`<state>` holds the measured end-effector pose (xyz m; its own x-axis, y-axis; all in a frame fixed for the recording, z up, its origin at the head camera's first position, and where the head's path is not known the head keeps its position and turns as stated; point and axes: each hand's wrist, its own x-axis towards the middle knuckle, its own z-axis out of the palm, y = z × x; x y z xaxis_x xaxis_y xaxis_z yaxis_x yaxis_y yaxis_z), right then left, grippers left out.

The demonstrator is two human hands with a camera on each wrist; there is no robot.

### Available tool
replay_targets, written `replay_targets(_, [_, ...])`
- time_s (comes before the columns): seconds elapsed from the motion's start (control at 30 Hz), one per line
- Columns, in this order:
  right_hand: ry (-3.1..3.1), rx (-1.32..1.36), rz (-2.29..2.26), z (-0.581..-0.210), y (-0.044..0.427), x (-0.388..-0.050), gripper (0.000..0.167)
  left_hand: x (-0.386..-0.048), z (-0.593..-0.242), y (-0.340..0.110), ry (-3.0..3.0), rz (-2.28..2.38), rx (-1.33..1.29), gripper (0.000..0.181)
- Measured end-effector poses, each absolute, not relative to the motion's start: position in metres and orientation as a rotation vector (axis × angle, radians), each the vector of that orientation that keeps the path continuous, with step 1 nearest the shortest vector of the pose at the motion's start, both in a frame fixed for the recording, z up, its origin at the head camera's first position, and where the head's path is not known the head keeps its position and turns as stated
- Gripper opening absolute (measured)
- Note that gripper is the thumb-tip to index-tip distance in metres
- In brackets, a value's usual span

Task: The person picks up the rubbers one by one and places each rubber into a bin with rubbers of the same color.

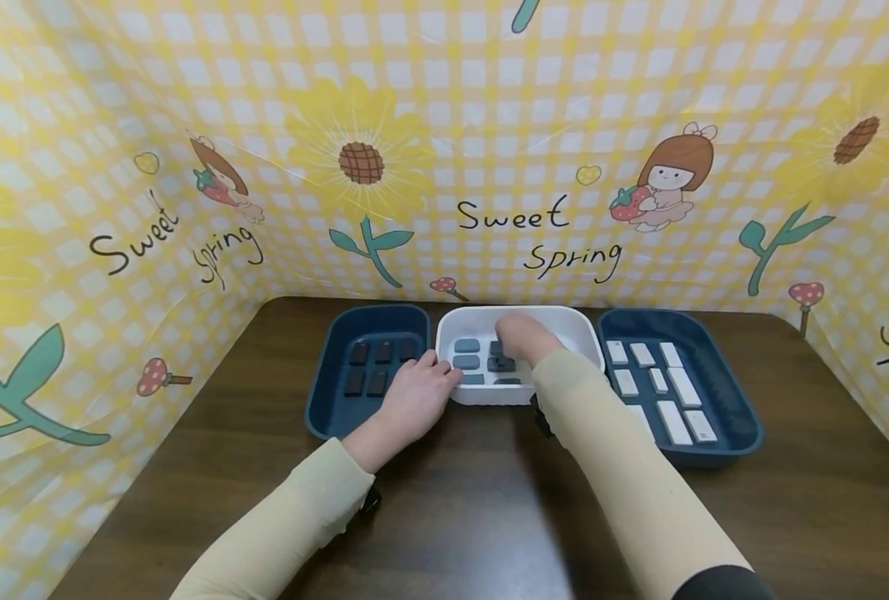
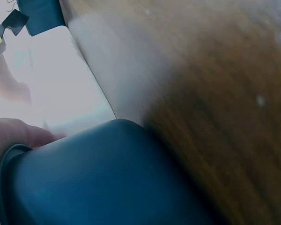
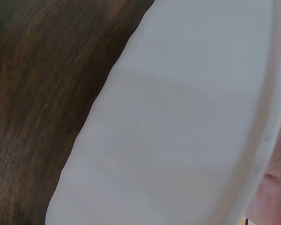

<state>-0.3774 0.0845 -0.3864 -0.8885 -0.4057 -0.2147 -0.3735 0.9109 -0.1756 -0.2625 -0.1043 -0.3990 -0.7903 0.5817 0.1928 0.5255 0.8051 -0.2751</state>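
Observation:
A white tray (image 1: 489, 397) stands in the middle of the table and holds several blue-grey keycaps (image 1: 466, 345). My right hand (image 1: 522, 335) reaches down inside it over the grey keycaps at its centre. The fingertips are hidden behind the hand, so whether they pinch a keycap cannot be seen. My left hand (image 1: 422, 392) rests at the white tray's front left corner, its fingers over the rim, beside the left dark blue tray (image 1: 320, 408). In the left wrist view, part of the left hand (image 2: 18, 133) shows behind a blue tray rim.
Dark keycaps (image 1: 377, 383) lie in rows in the left blue tray. On the right, another dark blue tray (image 1: 744, 429) holds white keycaps (image 1: 672, 421) of different lengths. A yellow checked cloth (image 1: 444, 150) hangs behind the brown wooden table (image 1: 459, 517).

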Motion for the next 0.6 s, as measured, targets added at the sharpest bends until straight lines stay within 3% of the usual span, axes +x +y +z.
replay_targets(0.6, [2.796,-0.455,-0.409,-0.3835,0.0873,-0.3718,0.021,-0.2608,-0.3958,-0.1033,-2.746,0.318,-0.848,0.021])
